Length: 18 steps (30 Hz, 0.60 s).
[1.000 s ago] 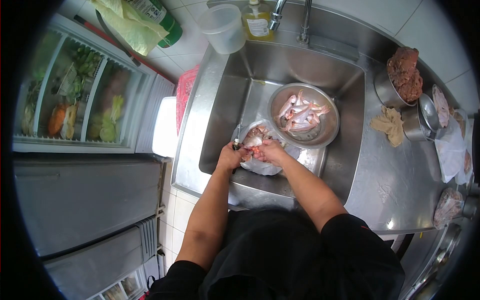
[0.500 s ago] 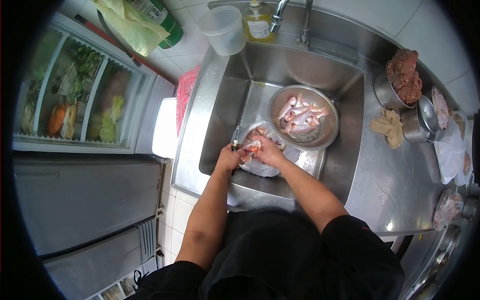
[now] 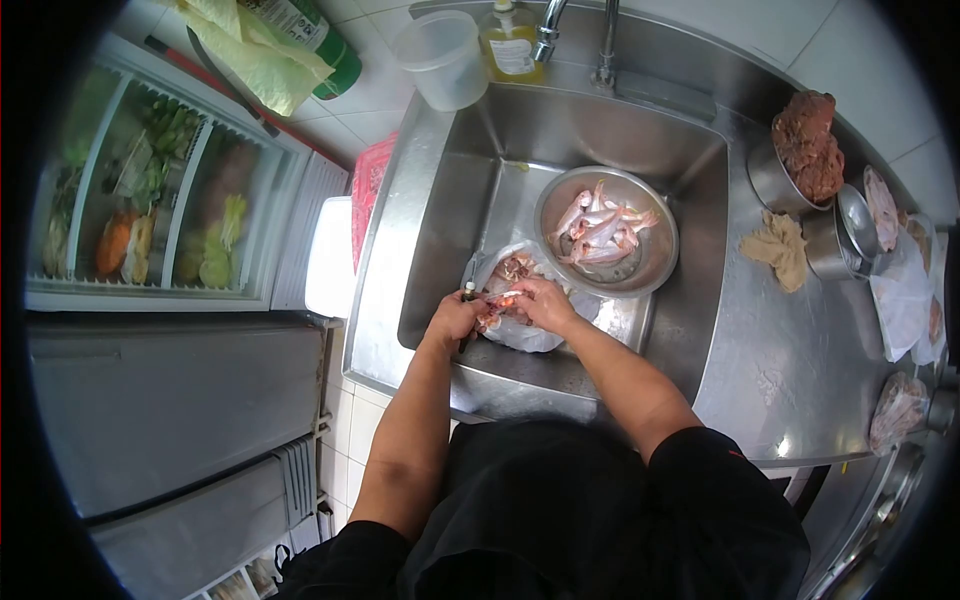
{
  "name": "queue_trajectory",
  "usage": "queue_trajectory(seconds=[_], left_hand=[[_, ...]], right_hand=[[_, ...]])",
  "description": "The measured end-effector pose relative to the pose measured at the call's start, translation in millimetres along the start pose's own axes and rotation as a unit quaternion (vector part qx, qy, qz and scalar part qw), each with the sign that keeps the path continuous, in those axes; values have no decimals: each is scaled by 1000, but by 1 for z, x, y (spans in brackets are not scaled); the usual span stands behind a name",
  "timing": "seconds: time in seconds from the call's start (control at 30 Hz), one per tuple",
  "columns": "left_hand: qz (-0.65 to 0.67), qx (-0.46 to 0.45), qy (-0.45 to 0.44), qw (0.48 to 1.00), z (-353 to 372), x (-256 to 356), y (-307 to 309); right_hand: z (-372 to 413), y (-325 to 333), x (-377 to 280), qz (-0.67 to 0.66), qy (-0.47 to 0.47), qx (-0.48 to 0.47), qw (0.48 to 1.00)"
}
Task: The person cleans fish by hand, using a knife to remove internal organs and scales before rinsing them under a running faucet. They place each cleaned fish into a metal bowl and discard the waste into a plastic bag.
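Observation:
Low in the sink, my left hand (image 3: 455,318) is closed around a slim tool with a dark handle (image 3: 467,293) and a pale end; I cannot make out its kind. My right hand (image 3: 546,306) pinches a small pinkish fish (image 3: 508,296), its far end close to my left fingers. Both hands are over a white plastic bag (image 3: 535,338) that lies open, with reddish fish pieces (image 3: 516,267) inside. Just beyond my right hand stands a round metal bowl (image 3: 668,262) holding several pink, silvery fish (image 3: 603,232).
The steel sink (image 3: 690,150) surrounds the bag and bowl. A clear plastic tub (image 3: 438,65), a yellow soap bottle (image 3: 511,45) and a faucet (image 3: 606,50) stand behind. Minced meat (image 3: 808,145), a tan cloth (image 3: 775,250) and plastic bags (image 3: 900,305) sit on the right counter.
My right hand has shifted slightly right and up, and the fish between my hands shows more. The reddish pieces in the bag are more exposed. My left hand stays nearly in place.

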<state>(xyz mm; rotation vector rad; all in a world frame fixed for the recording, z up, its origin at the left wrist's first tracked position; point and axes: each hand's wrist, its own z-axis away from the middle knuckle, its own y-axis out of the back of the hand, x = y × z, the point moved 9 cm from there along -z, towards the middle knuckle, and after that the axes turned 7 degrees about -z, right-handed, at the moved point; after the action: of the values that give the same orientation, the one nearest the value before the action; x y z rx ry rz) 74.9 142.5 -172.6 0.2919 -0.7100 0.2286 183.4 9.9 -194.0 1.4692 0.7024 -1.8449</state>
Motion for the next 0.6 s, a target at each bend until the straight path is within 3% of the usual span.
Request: queue_trajectory(seconds=[0.33, 0.43, 0.6], left_hand=[[-11, 2, 20, 1000, 6, 3, -2], [-6, 0, 19, 1000, 5, 2, -2], [-10, 4, 24, 1000, 6, 1, -2]], right_hand=[[3, -3, -5, 44, -16, 0, 999], [5, -3, -3, 37, -67, 0, 997], [-2, -5, 9, 68, -16, 25, 997]])
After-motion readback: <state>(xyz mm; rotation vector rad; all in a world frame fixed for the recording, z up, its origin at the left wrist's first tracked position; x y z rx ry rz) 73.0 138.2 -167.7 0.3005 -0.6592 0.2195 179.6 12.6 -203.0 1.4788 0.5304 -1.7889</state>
